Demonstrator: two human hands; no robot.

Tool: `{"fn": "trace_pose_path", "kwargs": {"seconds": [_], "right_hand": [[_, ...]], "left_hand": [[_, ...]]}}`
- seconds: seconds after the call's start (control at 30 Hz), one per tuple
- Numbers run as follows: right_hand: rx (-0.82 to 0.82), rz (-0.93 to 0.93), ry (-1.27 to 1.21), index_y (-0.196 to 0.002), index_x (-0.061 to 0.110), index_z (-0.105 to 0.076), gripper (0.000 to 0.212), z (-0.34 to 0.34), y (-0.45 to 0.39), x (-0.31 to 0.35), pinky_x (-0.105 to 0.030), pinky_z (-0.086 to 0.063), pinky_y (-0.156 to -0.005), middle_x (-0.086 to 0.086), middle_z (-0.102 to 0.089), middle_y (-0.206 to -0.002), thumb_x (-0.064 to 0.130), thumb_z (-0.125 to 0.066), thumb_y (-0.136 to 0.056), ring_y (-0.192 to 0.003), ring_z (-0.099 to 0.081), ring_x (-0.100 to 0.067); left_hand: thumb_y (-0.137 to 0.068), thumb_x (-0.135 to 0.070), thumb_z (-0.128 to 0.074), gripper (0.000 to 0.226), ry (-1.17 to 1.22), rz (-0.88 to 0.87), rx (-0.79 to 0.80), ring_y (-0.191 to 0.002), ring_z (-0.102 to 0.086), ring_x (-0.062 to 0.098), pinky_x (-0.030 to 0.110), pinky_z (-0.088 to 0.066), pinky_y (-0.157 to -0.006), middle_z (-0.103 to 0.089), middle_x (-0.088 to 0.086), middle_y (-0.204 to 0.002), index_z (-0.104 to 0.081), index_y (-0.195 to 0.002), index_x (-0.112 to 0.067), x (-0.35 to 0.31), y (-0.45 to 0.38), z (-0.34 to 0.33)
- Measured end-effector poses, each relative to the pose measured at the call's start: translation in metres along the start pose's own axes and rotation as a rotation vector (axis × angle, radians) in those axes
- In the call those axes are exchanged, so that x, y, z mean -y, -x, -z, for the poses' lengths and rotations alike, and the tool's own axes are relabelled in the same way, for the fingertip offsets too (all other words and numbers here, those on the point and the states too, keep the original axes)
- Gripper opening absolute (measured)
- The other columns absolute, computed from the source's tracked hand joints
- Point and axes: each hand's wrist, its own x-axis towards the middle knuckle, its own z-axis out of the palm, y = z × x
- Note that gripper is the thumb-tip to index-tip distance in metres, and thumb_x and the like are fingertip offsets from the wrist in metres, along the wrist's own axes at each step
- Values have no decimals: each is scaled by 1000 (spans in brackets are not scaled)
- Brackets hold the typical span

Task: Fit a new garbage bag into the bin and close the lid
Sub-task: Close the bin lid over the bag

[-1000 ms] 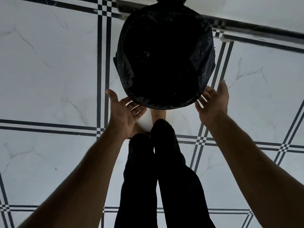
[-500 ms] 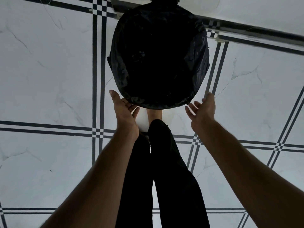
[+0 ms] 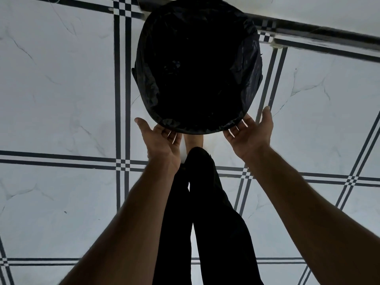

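A round bin stands on the floor at the top middle, lined with a black garbage bag (image 3: 197, 68) whose crinkled edge folds over the rim. My left hand (image 3: 162, 145) is palm-up at the near left of the rim, thumb spread, its fingers reaching under the bag's edge. My right hand (image 3: 250, 134) mirrors it at the near right, thumb up beside the rim. The fingertips of both hands are hidden behind the rim. The lid cannot be made out.
My legs in black trousers (image 3: 205, 202) run up the middle, with a bare foot (image 3: 193, 140) just under the bin's near edge. The floor (image 3: 61, 99) is white marble tile with dark stripes. A wall base (image 3: 329, 36) crosses behind the bin.
Half a second ago both hands sat slightly back from the rim. They have since moved forward, and their fingers now reach under the bag's near edge.
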Motion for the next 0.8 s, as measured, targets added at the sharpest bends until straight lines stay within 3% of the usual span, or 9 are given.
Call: {"fn": "trace_pose_path", "kwargs": {"seconds": [0.1,0.2,0.3,0.5,0.57,0.67,0.73,0.8], "right_hand": [[-1,10,10,-127,9,-58,70,5,-3,2,-40,-56,-87,-10,-71,-112,66,-42,-90,-101,-71,-26],[1,42,72,-113,9,-65,75,2,-1,8,-41,-54,-92,-9,-70,-110,73,-34,-89,-105,-68,-25],[-18,43,55,-119,9,-64,83,5,-3,11,-40,-53,-95,-10,-70,-111,78,-31,-86,-103,-68,-26],[4,40,170,-113,10,-65,73,10,-6,22,-36,-54,-93,-9,-70,-104,70,-28,-93,-97,-68,-23],[-84,124,333,-111,13,-64,57,1,-3,26,-34,-52,-93,-10,-69,-108,58,-30,-99,-97,-65,-19],[-286,477,691,-120,18,-55,36,-7,6,32,-27,-46,-81,-1,-64,-114,40,-37,-99,-101,-60,-15],[-278,647,696,-121,24,-50,32,-15,18,45,-28,-47,-81,1,-61,-108,40,-37,-98,-96,-57,-13],[-182,650,540,-124,31,-47,34,-29,33,66,-31,-48,-83,-1,-61,-103,45,-35,-96,-91,-58,-13]], "left_hand": [[-95,-72,-25,74,-29,-1,7,-111,-61,25,43,-42,-110,-63,9,-122,-53,-130,-13,0,-3,3],[-95,-72,-25,75,-53,13,36,-117,-61,28,46,-44,-109,-62,11,-130,-53,-131,-12,-3,-6,7],[-93,-74,-26,80,-42,27,42,-120,-61,29,47,-43,-111,-62,11,-132,-50,-138,-11,-5,-8,12],[-96,-72,-14,80,-220,16,24,-123,-54,26,45,-37,-112,-58,8,-131,-44,-144,-15,-11,-13,14],[-101,-62,-17,69,-416,-103,-100,-114,-55,22,40,-42,-106,-59,8,-128,-49,-138,-13,-19,-11,7],[-103,-40,-35,35,-688,-475,-341,-101,-58,29,35,-44,-88,-62,10,-107,-55,-109,-12,-36,-1,-3],[-97,-37,-41,19,-690,-667,-347,-104,-61,32,42,-49,-93,-59,1,-97,-51,-99,-20,-56,12,-17],[-92,-44,-43,19,-615,-738,-225,-100,-64,24,45,-50,-101,-61,-6,-100,-54,-100,-31,-79,28,-38]]}}
